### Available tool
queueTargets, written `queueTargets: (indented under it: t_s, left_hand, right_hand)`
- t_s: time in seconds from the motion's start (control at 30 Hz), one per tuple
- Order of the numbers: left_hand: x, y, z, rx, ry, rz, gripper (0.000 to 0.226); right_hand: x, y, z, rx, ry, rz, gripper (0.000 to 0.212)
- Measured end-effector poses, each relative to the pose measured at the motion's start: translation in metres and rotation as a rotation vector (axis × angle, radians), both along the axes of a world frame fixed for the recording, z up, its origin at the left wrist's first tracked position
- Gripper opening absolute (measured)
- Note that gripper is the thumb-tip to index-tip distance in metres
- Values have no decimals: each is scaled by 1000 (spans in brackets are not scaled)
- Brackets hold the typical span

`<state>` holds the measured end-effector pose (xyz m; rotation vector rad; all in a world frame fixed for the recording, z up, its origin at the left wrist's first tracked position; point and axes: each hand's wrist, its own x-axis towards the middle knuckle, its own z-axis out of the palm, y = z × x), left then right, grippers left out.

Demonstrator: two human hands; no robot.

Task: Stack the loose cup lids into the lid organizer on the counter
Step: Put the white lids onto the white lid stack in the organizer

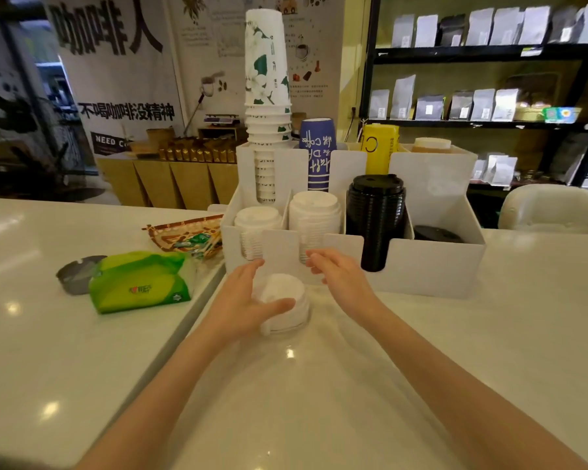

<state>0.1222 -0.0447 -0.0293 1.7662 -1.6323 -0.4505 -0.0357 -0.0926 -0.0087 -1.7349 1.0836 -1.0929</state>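
Note:
A short stack of loose white cup lids rests on the white counter just in front of the white lid organizer. My left hand curls around the stack's left and front side, thumb across its front. My right hand hovers open just right of the stack, fingers spread, close to the organizer's front wall. The organizer's front row holds two white lid stacks, a tall black lid stack and a low black lid in the rightmost slot.
Paper cup stacks, white, blue and yellow, stand in the organizer's back row. To the left lie a green tissue pack, a grey ashtray and a woven tray of sachets. A seam runs between the counters.

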Motion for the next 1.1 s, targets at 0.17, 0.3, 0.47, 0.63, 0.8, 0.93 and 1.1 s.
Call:
queueTargets:
  t_s: [0.17,0.3,0.47,0.63,0.8,0.93,1.1]
  left_hand:
    - [-2,12,-16,15,11,-30,103]
    - [-3,11,-19,35,-40,-33,105]
    - [-2,11,-23,49,-57,-29,102]
    - [0,11,-20,30,-57,-54,99]
    - [2,12,-17,-19,-23,-29,93]
    - [5,13,-11,-119,76,30,90]
    - [10,10,3,-219,128,73,86]
  right_hand:
    - [10,13,-17,64,91,4,26]
    - [10,17,-26,75,120,-24,26]
    - [10,20,-34,64,166,-34,27]
    - [11,17,-38,101,96,-32,27]
    - [13,15,-36,183,-31,-45,25]
    - [14,9,-26,157,13,-22,26]
    - [17,2,-9,87,7,6,29]
